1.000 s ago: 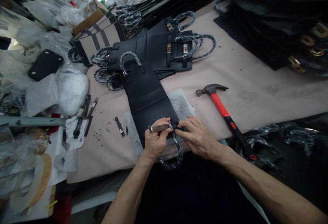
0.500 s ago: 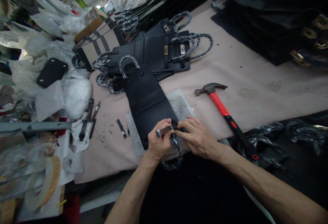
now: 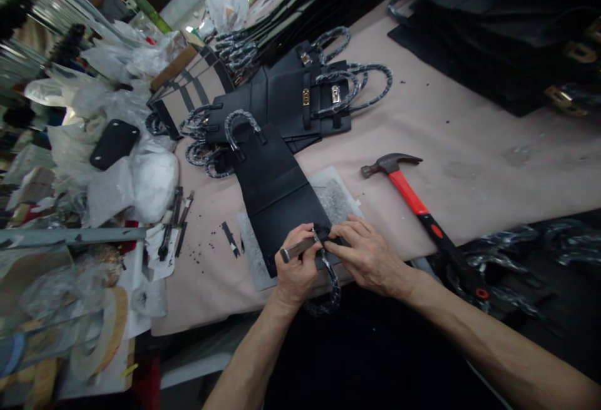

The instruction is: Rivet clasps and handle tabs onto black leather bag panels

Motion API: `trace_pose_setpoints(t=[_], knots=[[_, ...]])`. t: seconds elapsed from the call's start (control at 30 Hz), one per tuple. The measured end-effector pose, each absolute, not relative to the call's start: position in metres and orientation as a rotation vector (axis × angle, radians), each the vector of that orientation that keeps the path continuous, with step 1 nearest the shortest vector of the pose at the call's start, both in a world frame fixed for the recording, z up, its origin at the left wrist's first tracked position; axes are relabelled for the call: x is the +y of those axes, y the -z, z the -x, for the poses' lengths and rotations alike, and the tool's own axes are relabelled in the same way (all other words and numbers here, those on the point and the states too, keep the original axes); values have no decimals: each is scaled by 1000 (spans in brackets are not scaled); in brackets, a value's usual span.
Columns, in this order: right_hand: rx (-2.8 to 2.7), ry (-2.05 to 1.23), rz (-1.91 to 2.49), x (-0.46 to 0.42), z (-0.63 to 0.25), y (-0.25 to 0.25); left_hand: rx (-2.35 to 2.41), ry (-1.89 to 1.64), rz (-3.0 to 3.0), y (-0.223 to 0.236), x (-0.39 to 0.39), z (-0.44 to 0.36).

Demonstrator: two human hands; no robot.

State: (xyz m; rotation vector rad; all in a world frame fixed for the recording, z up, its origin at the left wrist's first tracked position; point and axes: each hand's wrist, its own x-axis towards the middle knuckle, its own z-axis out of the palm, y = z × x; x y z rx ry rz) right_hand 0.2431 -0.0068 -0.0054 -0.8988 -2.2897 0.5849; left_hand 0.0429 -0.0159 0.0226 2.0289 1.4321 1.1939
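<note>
My left hand [image 3: 297, 272] is closed around a metal punch [image 3: 297, 250], which lies tilted with its blunt end to the left. With closed fingers, my right hand [image 3: 369, 258] pinches the near edge of a black leather bag panel [image 3: 286, 181], by the end of its plastic-wrapped handle [image 3: 334, 291]. Fingers hide the punch's tip and the exact spot being gripped. Under the panel lies a grey-white slab [image 3: 331, 188]. A second wrapped handle [image 3: 241, 116] arches from the panel's far end. To the right rests a claw hammer [image 3: 408, 192] with a red and black grip.
Bag panels with gold clasps [image 3: 282, 91] lie stacked behind. More black leather pieces [image 3: 488, 34] are piled at right. Slim tools [image 3: 178, 219], a small forked tool [image 3: 230, 238] and tiny black bits lie at left, near plastic bags [image 3: 154, 175]. Wrapped handles [image 3: 498, 247] fill the lower right.
The view has shifted slightly, so the table scene sits further right. The punch leans a little differently in my left hand. Both hands stay at the panel's near edge.
</note>
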Motion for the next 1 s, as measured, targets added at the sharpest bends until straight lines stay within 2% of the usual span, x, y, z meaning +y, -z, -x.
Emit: trace_pose_setpoints(t=[0.4, 0.8, 0.9, 1.0], knots=[[-2278, -621, 935, -8, -242, 5, 1342, -1109, -2099, -23, -7, -45], [-2130, -677, 891, -9, -243, -2, 1341, -1168, -2067, -22, -4, -49], [-2014, -566, 990, -12, -257, -6, 1356, -1205, -2040, -21, -4, -51], [-1913, -315, 1307, -14, -288, -7, 1326, -1191, -2018, -23, -4, -52]])
